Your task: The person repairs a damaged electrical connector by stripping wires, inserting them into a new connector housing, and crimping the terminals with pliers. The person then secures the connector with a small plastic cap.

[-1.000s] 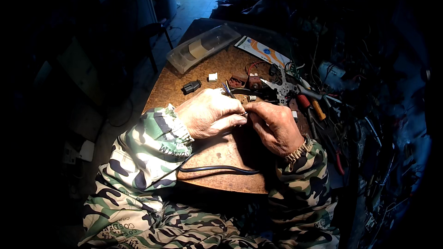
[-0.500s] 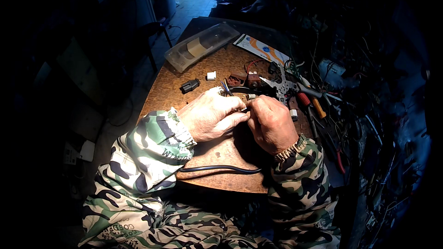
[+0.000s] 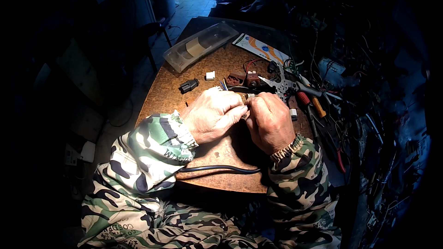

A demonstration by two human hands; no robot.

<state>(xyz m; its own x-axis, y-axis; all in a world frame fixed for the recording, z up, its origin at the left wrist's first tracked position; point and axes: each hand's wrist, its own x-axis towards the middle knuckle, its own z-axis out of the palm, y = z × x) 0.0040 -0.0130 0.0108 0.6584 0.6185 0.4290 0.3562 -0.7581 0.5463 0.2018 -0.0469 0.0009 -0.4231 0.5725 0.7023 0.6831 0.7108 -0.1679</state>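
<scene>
My left hand [image 3: 213, 116] is closed in a pinch, thumb and forefinger pressed together over the table. My right hand [image 3: 271, 122] is closed too, its fingertips meeting the left ones. Whatever small piece sits between them is hidden by the fingers. Thin blue and yellow wires [image 3: 224, 84] stick out just past the left knuckles. Beyond the fingers lie brown plastic housings [image 3: 253, 79], and a black connector [image 3: 188, 86] and a white connector [image 3: 210, 75] rest farther left. A black cable [image 3: 221, 169] runs along the near table edge below both hands.
A clear plastic box [image 3: 180, 60] and a printed card [image 3: 261, 48] lie at the table's far side. Grey wire-stripping pliers [image 3: 284, 85], a red handle [image 3: 303, 98], a yellow handle [image 3: 319, 107] and red-gripped pliers [image 3: 340, 162] are on the right, beside tangled wires in the dark.
Both hands have shifted only slightly, still pinched together at the same place. The wires past my left hand show less than before.
</scene>
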